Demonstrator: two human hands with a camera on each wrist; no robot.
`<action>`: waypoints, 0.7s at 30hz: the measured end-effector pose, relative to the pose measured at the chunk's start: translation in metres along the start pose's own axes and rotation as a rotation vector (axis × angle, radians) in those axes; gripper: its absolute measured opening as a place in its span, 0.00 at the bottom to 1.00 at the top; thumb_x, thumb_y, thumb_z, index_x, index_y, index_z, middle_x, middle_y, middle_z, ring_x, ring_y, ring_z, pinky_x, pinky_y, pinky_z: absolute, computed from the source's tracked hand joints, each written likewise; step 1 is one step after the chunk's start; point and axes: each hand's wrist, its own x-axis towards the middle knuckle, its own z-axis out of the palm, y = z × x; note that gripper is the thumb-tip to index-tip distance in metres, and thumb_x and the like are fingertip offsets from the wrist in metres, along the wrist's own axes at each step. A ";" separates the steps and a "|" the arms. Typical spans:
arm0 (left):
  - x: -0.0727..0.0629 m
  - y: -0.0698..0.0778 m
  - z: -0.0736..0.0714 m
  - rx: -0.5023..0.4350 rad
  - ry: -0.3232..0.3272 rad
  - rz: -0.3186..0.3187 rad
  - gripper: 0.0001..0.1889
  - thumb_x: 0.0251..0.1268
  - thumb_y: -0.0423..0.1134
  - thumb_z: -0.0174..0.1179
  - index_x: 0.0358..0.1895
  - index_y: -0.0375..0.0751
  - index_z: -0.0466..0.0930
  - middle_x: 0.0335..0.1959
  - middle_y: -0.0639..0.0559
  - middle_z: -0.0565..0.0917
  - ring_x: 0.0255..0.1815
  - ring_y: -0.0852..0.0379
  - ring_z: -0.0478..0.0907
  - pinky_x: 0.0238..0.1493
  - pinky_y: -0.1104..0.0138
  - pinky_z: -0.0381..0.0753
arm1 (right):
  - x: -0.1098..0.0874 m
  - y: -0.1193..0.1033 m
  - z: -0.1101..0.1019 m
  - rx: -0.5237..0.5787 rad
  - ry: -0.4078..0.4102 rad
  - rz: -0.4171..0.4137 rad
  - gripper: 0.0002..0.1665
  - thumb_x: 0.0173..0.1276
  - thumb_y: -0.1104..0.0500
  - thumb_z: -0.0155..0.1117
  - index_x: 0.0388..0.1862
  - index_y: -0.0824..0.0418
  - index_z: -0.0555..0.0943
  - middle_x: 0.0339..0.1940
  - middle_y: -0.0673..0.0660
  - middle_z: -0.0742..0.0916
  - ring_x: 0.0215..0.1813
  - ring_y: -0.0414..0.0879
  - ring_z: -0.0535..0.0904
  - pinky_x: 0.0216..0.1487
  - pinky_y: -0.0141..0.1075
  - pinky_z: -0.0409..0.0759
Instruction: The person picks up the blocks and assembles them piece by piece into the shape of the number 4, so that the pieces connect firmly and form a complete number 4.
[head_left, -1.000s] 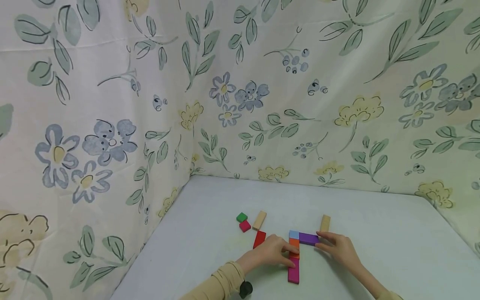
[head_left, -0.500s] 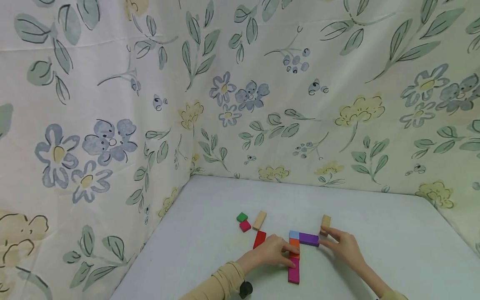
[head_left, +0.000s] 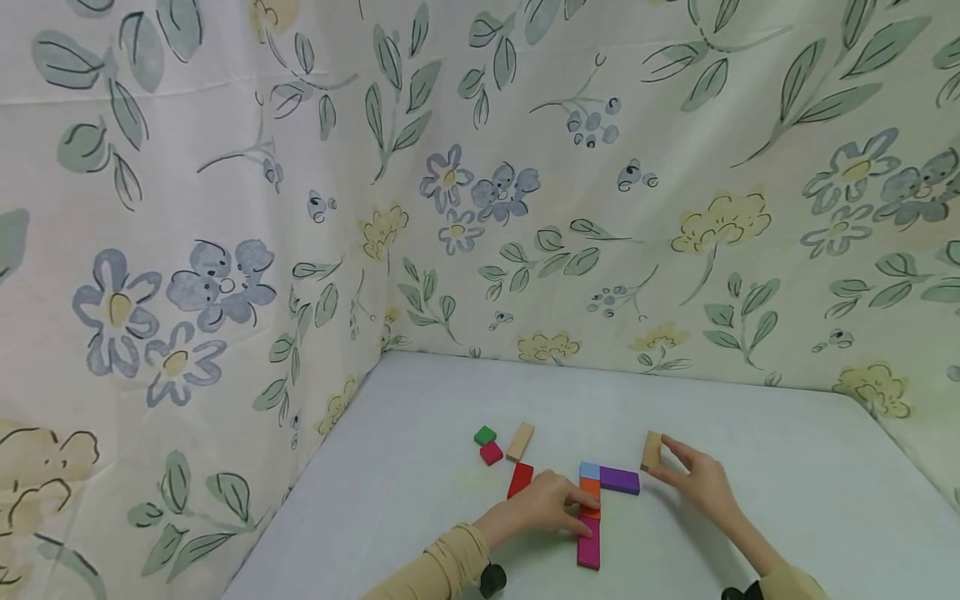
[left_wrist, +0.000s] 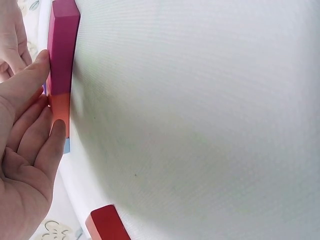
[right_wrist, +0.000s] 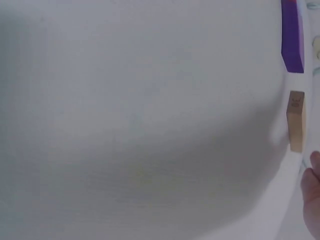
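Observation:
My left hand (head_left: 551, 502) rests at a row of coloured blocks, index fingertip on the orange block (head_left: 589, 486) and thumb on the magenta block (head_left: 588, 552). The left wrist view shows the same magenta block (left_wrist: 62, 55) with its long side by the thumb. A light blue block (head_left: 589, 470) tops the row, and a purple block (head_left: 619, 480) extends rightward from it. My right hand (head_left: 701, 483) has thumb and index finger spread at a plain wooden block (head_left: 652, 451). In the right wrist view a small gap separates that wooden block (right_wrist: 296, 121) from the visible fingertips.
Left of the row lie a red block (head_left: 519, 480), partly behind the left hand, another plain wooden block (head_left: 520, 442), a small green block (head_left: 485, 436) and a small crimson block (head_left: 491, 452). Floral cloth (head_left: 570, 275) hangs behind the white table (head_left: 750, 433).
My right hand has moved from the purple block's right end up and right to the plain wooden block. The left hand has stayed at the row, and the blocks have kept their places.

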 end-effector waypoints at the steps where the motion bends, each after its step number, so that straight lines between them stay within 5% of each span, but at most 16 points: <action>1: 0.000 0.000 0.000 -0.003 0.002 0.001 0.21 0.53 0.49 0.69 0.53 0.57 0.83 0.45 0.68 0.85 0.28 0.73 0.63 0.28 0.80 0.63 | 0.001 0.001 -0.001 -0.001 -0.007 0.003 0.41 0.56 0.52 0.72 0.62 0.73 0.70 0.58 0.75 0.76 0.59 0.69 0.73 0.54 0.55 0.74; 21: 0.000 -0.003 0.003 0.030 0.010 0.034 0.21 0.54 0.49 0.68 0.54 0.57 0.82 0.46 0.69 0.84 0.31 0.74 0.67 0.31 0.82 0.66 | 0.018 0.014 -0.007 -0.039 -0.176 0.059 0.55 0.54 0.46 0.72 0.67 0.79 0.59 0.65 0.79 0.66 0.64 0.75 0.63 0.58 0.61 0.69</action>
